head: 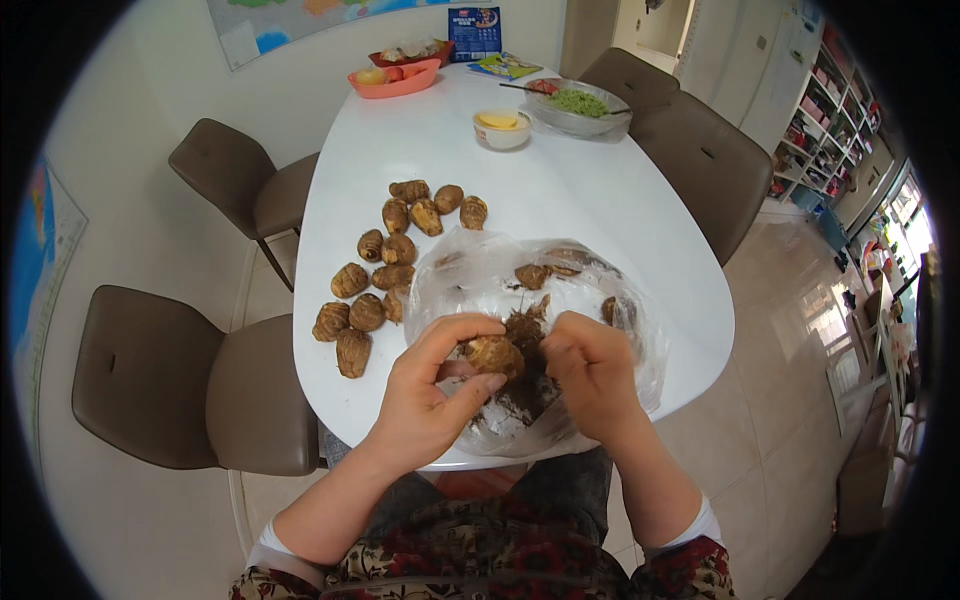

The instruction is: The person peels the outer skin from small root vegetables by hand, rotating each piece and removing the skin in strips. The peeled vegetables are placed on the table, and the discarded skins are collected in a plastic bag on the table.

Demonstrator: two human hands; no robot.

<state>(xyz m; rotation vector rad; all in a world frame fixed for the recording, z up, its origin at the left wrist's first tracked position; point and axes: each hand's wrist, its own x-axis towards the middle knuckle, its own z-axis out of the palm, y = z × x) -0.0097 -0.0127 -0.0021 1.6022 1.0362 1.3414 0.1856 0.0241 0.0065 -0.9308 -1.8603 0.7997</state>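
Observation:
My left hand [439, 386] grips a brown taro corm [495, 355] between thumb and fingers, over an opened clear plastic bag [465, 262]. To its right, my right hand [592, 367] is curled closed beside the corm; whether a bit of fibre is pinched in it I cannot tell. Dark, hairy root scraps and soil [529, 397] lie on the bag beneath both hands. Farther back on the bag rests another corm [532, 276], and one more [610, 309] shows partly at its right side. Several taro corms [367, 312] sit on the table left of the bag.
The white table [600, 199] also bears a bowl with yellow contents [502, 132], a plastic-covered bowl of chopped greens [577, 103], a pink fruit basket [397, 81] and a blue packet [475, 34]. Brown chairs [259, 382] stand on both sides.

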